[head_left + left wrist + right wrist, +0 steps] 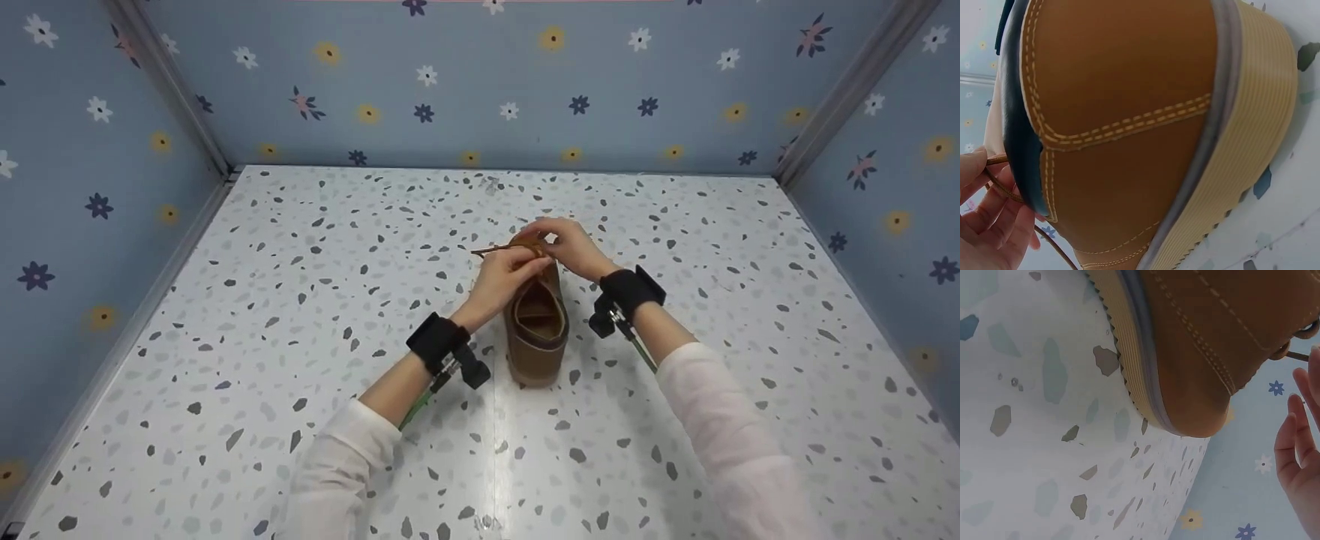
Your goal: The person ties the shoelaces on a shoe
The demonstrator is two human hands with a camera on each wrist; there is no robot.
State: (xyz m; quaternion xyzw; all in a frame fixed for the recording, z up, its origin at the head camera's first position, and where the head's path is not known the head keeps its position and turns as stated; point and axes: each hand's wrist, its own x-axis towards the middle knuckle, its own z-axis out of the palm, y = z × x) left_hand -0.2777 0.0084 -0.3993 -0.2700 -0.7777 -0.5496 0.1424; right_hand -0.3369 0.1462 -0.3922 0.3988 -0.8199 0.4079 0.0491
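A brown lace-up shoe (536,360) stands upright on the speckled table, its heel toward me and its toe away. My left hand (504,283) is over the front of the opening, at the tongue. In the left wrist view, its thumb and fingers pinch a brown shoelace (999,183), and one lace end hangs below. From the far right side my right hand (574,246) reaches the lacing. In the right wrist view, a taut stretch of lace (1298,356) runs from the eyelets to its thumb and finger, which pinch it; the other fingers are loosely bent.
The white speckled tabletop (300,315) extends around the shoe. Blue flowered panels (480,82) rise at the back and both sides, with grey metal posts (847,90) at the corners. Black camera straps (439,343) wrap both wrists.
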